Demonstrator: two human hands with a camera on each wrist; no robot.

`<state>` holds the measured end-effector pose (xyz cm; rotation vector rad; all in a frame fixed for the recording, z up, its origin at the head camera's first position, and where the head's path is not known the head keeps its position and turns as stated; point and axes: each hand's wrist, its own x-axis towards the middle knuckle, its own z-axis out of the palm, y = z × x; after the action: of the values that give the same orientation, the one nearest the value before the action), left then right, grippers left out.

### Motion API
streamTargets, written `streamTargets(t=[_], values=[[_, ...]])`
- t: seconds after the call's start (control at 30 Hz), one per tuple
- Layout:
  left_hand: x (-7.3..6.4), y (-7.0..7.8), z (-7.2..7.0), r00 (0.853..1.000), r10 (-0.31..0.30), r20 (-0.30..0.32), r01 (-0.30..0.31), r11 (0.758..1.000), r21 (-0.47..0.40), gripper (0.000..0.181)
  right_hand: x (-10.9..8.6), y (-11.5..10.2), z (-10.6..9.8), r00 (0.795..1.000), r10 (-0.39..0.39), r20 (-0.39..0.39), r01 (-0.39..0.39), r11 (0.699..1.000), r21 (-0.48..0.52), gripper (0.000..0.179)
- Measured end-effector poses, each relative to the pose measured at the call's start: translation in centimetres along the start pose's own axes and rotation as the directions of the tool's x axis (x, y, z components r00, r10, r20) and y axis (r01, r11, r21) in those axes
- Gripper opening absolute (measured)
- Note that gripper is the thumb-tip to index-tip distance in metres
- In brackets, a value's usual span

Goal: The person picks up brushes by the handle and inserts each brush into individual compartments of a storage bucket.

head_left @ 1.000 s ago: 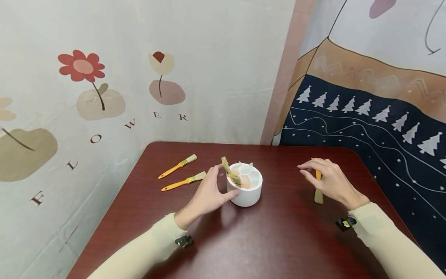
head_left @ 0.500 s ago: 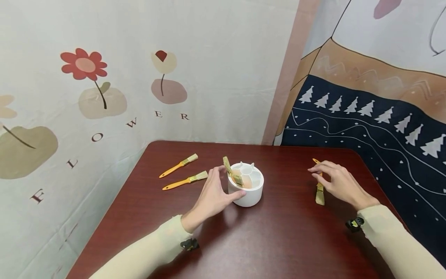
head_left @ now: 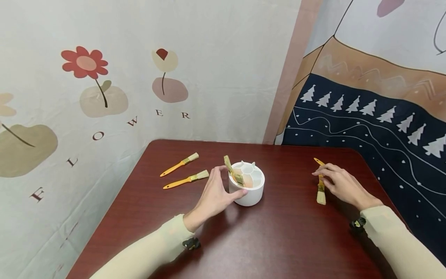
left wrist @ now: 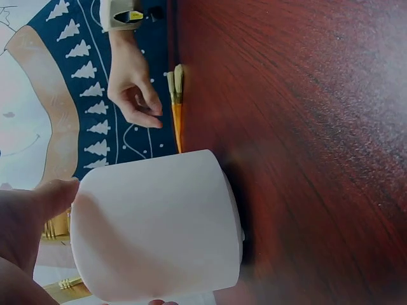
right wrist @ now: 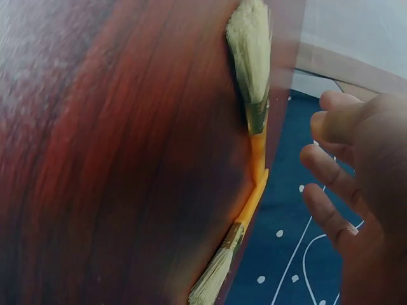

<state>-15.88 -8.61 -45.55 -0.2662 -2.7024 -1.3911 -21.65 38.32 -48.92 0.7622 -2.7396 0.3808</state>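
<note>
My left hand [head_left: 214,197] grips the near left side of a white round compartmented holder [head_left: 251,197], its thumb across the front. Two paintbrushes [head_left: 228,164] stand in the holder with bristles up and lean left. In the left wrist view the holder's pale wall [left wrist: 152,229] fills the lower part. At the right, my right hand [head_left: 343,186] hovers with bent fingers just over a yellow-handled paintbrush [head_left: 321,195] and holds nothing. The right wrist view shows two brushes on the table there, a near one [right wrist: 251,54] and another one [right wrist: 219,270]; the hand hides one in the head view.
Two more yellow-handled paintbrushes, an upper one [head_left: 179,164] and a lower one [head_left: 186,179], lie on the dark red table [head_left: 271,240] left of the holder. A printed curtain [head_left: 223,77] hangs behind the table, with a navy tree-patterned one [head_left: 348,124] at the right.
My right hand has drawn to the right and lowered a little, uncovering more of the brush under it. My left hand stays on the holder; the whole head view has shifted slightly.
</note>
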Motion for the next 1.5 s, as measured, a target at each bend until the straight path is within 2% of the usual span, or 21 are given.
streamTargets(t=[0.27, 0.67, 0.93, 1.27, 1.5], values=[[0.2, 0.2, 0.0, 1.0, 0.013, -0.006, -0.013, 1.0, 0.002, 0.1, -0.4, 0.6, 0.2, 0.994, 0.035, 0.103, -0.035, 0.999, -0.002, 0.04], [0.4, 0.4, -0.5, 1.0, 0.017, 0.022, -0.017, 1.0, -0.015, 0.096, -0.6, 0.9, 0.5, 0.984, 0.06, 0.167, -0.063, 0.998, 0.014, 0.043], [0.5, 0.2, -0.5, 0.999, 0.018, 0.032, -0.017, 0.999, -0.029, 0.092, -0.8, 1.3, 0.7, 0.982, 0.057, 0.178, -0.072, 0.994, 0.083, 0.038], [0.8, 0.1, -0.7, 0.999, 0.017, 0.041, -0.015, 0.999, -0.052, 0.09, -1.0, 1.5, 1.0, 0.994, 0.003, 0.108, -0.015, 0.994, 0.111, 0.036], [1.3, -0.4, -1.1, 0.995, 0.019, 0.095, -0.013, 0.998, -0.065, 0.089, -1.1, 0.9, 1.2, 0.997, -0.024, 0.08, 0.016, 0.995, 0.094, 0.034]])
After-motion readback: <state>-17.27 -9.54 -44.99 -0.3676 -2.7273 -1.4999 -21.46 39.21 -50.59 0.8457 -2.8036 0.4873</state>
